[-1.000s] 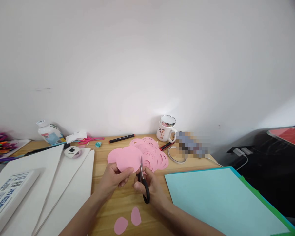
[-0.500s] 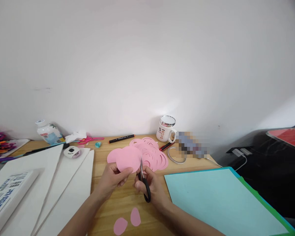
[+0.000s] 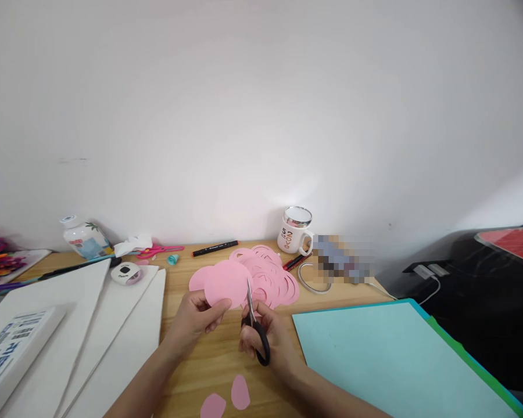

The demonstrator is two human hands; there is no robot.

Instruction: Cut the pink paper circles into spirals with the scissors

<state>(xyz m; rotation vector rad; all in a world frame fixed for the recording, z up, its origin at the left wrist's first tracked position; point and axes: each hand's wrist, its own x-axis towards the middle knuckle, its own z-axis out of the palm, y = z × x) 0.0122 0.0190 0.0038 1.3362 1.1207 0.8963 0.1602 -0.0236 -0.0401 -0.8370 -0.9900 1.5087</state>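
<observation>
White mug [image 3: 289, 239] near wall [image 3: 261, 116]; black marker [image 3: 215, 249] leftward, bottle [image 3: 86, 240] farther left.

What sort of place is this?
Probably a craft desk: I see black scissors in the right hand, a cut pink paper pile and a marker.

Indoor craft workspace; home or small office, cannot tell which. Wooden desktop [image 3: 192, 377] against plain pale wall [image 3: 261, 116]. Craft supplies all round: pink paper cutouts [image 3: 265, 273], black marker [image 3: 215, 249], pink scissors [image 3: 157, 251], white boards [image 3: 126, 342] at left, turquoise sheet [image 3: 392, 360] at right. Everyday touches: white mug [image 3: 288, 238], white bottle [image 3: 85, 239], crumpled tissue [image 3: 135, 244]. White plugs [image 3: 423, 271] beyond desktop's right end.
</observation>
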